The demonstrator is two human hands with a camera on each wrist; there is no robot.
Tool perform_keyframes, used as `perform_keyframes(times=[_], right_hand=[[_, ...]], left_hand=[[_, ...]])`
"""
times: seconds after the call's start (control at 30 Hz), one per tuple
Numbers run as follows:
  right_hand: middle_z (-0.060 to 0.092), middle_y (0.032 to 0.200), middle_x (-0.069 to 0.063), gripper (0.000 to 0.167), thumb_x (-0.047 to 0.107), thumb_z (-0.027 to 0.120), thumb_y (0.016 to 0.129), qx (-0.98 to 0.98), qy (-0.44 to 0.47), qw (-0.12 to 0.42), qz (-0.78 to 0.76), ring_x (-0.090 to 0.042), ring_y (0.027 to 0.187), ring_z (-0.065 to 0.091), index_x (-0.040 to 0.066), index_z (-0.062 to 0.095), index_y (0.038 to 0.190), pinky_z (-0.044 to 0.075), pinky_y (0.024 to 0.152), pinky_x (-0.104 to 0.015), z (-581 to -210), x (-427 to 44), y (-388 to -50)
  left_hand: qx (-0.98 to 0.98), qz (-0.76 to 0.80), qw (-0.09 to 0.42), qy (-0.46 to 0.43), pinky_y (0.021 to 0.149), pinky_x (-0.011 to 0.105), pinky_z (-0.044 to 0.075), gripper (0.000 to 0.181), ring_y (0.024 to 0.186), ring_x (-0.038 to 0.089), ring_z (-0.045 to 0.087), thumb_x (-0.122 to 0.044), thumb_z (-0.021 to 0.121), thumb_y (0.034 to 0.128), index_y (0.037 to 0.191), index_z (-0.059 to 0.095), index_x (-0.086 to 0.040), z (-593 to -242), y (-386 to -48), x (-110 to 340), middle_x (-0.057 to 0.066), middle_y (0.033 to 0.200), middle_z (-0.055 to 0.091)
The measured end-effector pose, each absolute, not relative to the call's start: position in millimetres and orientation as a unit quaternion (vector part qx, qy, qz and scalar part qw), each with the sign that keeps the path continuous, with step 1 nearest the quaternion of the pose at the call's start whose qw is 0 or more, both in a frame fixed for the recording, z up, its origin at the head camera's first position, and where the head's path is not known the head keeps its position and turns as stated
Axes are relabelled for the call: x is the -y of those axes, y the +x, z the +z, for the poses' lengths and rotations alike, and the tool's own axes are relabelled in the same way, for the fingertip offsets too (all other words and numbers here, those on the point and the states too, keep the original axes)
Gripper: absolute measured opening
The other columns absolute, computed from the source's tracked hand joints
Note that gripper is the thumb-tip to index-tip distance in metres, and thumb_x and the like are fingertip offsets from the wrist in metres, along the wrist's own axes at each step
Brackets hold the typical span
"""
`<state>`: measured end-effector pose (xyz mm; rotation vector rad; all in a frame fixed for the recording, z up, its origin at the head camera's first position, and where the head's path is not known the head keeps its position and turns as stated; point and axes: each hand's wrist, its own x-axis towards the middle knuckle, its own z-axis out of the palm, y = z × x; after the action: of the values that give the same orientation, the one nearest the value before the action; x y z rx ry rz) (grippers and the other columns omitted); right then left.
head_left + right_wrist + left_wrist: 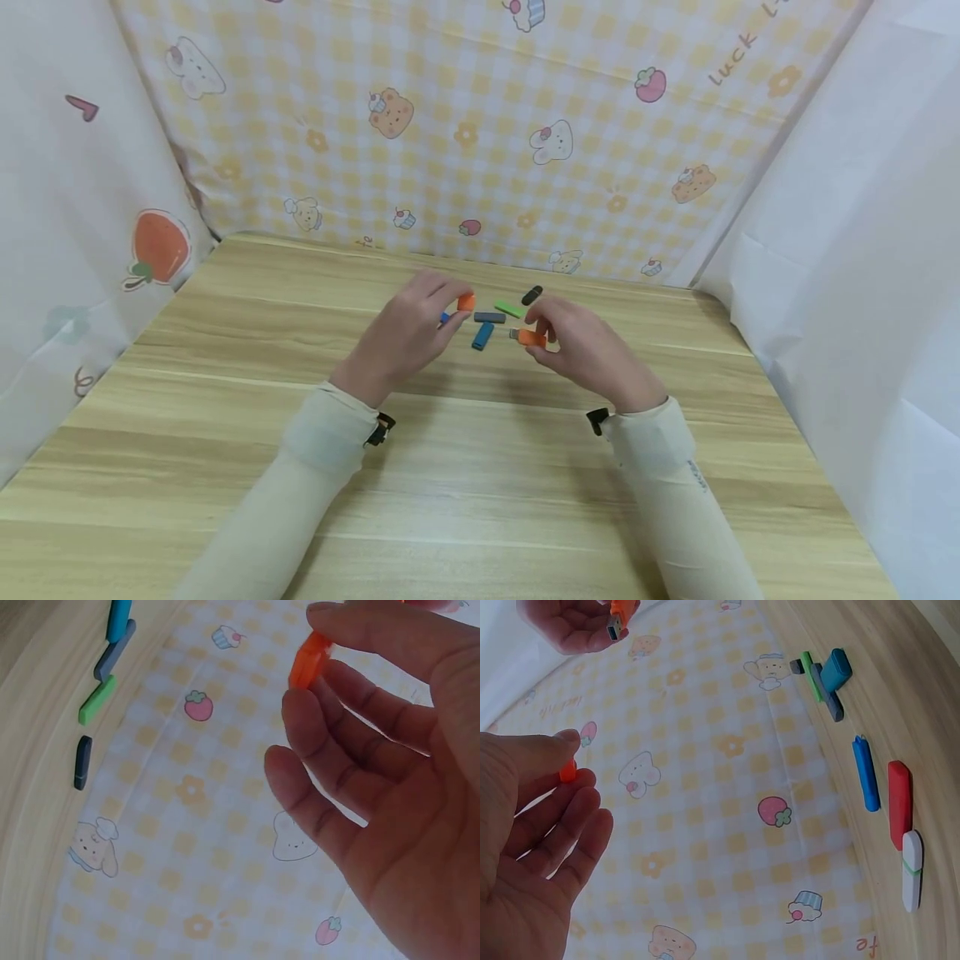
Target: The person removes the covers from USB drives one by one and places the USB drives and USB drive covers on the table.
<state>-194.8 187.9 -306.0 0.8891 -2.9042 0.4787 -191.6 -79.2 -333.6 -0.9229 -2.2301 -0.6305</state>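
Observation:
Above the wooden table, my left hand [405, 333] pinches a small orange cap [467, 302] between thumb and fingers; the cap also shows in the left wrist view [568, 771]. My right hand [583, 348] pinches an orange USB flash drive [532, 337] by its body. The drive's bare metal plug [513, 333] points toward the left hand, and a gap separates it from the cap. In the right wrist view the drive [309, 661] sits between thumb and fingertips, the other fingers loosely bent.
On the table [480, 500] lie several small sticks: teal [483, 336], grey [490, 317], green [509, 309] and black [532, 295]. Blue [866, 774], red [900, 804] and white [912, 870] ones show in the left wrist view. A patterned curtain [465, 167] hangs behind.

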Motion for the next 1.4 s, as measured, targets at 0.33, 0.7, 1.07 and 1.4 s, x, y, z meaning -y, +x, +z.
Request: perform_keyframes(times=[0.33,0.7,1.07,1.4], right_hand=[[0.063,0.081,-0.001,0.023,0.015,0.082,0.096,0.947,0.29,-0.036,0.131,-0.014,0.07,0.053,0.013,0.062,0.086,0.049,0.065,-0.028,-312.5,-195.3,-192.3],[0.051,0.07,0.004,0.024,0.012,0.069,0.103,0.946,0.273,-0.138,0.108,-0.01,0.062,0.046,0.013,0.06,0.08,0.041,0.06,-0.025,-328.3,-202.3,-191.9],[0.051,0.071,0.003,0.023,0.009,0.066,0.096,0.941,0.227,-0.243,0.065,-0.012,0.064,0.046,0.015,0.06,0.075,0.038,0.06,-0.027,-346.9,-211.8,-200.3],[0.046,0.069,0.003,0.018,0.005,0.063,0.08,0.939,0.184,-0.29,0.012,-0.015,0.059,0.042,0.018,0.054,0.072,0.035,0.052,-0.032,-417.7,-231.2,-230.0]], left_hand=[[0.845,-0.204,0.318,-0.378,0.091,0.034,0.065,0.018,0.105,0.029,0.071,-0.006,0.08,0.0977,0.113,0.075,0.003,-341.8,-190.4,64.7,0.014,0.109,0.076],[0.86,-0.171,0.295,-0.379,0.088,0.03,0.065,0.02,0.106,0.026,0.072,-0.014,0.078,0.1009,0.116,0.077,0.0,-352.0,-184.2,55.1,0.012,0.113,0.077],[0.872,-0.167,0.251,-0.386,0.086,0.031,0.063,0.02,0.098,0.023,0.07,-0.018,0.081,0.0991,0.111,0.078,-0.002,-360.7,-181.9,44.0,0.008,0.105,0.076],[0.881,-0.156,0.231,-0.382,0.09,0.031,0.063,0.021,0.1,0.023,0.071,-0.02,0.08,0.1001,0.111,0.078,-0.002,-364.4,-182.3,39.5,0.008,0.105,0.077]])
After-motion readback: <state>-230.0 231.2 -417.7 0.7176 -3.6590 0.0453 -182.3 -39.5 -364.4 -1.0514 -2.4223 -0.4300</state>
